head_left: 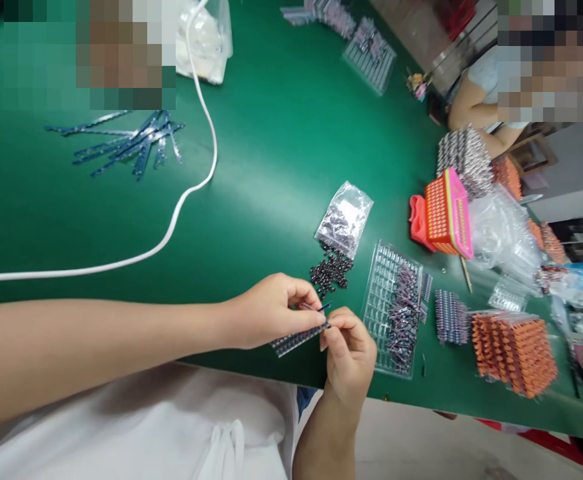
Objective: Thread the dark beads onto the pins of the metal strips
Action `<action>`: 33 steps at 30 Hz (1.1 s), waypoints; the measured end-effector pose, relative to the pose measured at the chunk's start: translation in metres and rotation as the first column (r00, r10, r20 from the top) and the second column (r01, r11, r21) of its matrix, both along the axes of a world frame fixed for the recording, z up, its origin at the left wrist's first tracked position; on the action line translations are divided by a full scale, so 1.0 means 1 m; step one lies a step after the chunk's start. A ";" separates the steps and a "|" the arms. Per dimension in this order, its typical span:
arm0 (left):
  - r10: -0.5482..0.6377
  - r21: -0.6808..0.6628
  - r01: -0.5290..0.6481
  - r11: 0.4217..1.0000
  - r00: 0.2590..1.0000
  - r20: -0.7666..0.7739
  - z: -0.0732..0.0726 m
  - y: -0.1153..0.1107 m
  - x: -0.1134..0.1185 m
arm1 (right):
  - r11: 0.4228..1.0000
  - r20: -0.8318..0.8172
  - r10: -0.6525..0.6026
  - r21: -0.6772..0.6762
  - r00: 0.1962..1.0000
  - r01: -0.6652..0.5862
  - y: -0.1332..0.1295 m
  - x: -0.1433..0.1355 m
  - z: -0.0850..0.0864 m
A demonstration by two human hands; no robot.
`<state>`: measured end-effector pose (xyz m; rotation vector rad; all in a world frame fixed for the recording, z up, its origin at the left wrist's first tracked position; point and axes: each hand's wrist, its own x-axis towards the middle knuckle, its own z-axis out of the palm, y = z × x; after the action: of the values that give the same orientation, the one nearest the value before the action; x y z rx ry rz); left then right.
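Observation:
My left hand (pixel 271 310) is closed around a dark strip (pixel 296 342) patterned with rows of small pale marks. At the strip's right end, my right hand (pixel 350 347) has thumb and forefinger pinched together; whatever sits between those fingertips is too small to make out. A thin blue piece (pixel 325 308) sticks out by the left fingers. Just beyond my hands lies a pile of small dark shiny pieces (pixel 331 270), touching a clear plastic bag (pixel 345 217) of similar bits. To the right, a clear ribbed tray (pixel 378 300) holds many thin dark-and-pink parts (pixel 405 320).
Blue strips (pixel 136 143) lie scattered at the left behind a white cable (pixel 171 230). On the right stand a stack of orange pieces (pixel 516 353), a bundle of thin parts (pixel 451 317) and an orange-pink basket (pixel 446 213). Another person's arm (pixel 471 107) rests at the far right.

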<state>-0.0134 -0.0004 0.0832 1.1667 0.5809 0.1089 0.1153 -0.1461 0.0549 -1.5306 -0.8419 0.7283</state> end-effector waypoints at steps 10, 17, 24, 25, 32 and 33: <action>0.016 0.013 -0.016 1.000 1.000 -0.014 -0.001 -0.003 0.002 | 1.000 0.044 0.017 0.007 0.999 -0.018 -0.002 0.003 -0.010; -0.024 -0.025 0.024 0.999 0.999 0.021 0.000 -0.002 0.000 | 0.999 -0.100 0.037 0.011 0.994 -0.036 -0.006 0.003 -0.010; -0.063 0.032 0.064 0.997 0.998 -0.005 0.000 0.000 -0.001 | 0.998 -0.244 0.060 -0.014 0.968 -0.065 -0.003 0.004 -0.005; -0.072 0.041 0.073 0.997 0.997 -0.004 0.000 0.000 -0.001 | 0.997 -0.266 0.072 -0.004 0.961 -0.076 -0.003 0.004 -0.005; -0.103 0.132 0.104 0.986 0.995 -0.014 0.001 0.000 -0.002 | 0.995 -0.347 0.093 -0.012 0.933 -0.104 -0.004 0.005 -0.004; -0.100 0.125 0.100 0.987 0.995 -0.011 0.001 -0.001 -0.002 | 0.994 -0.352 0.091 -0.019 0.932 -0.104 -0.003 0.005 -0.003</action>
<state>-0.0157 -0.0009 0.0843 1.3161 0.5247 0.0570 0.1200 -0.1495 0.0518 -1.3430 -0.6396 1.0601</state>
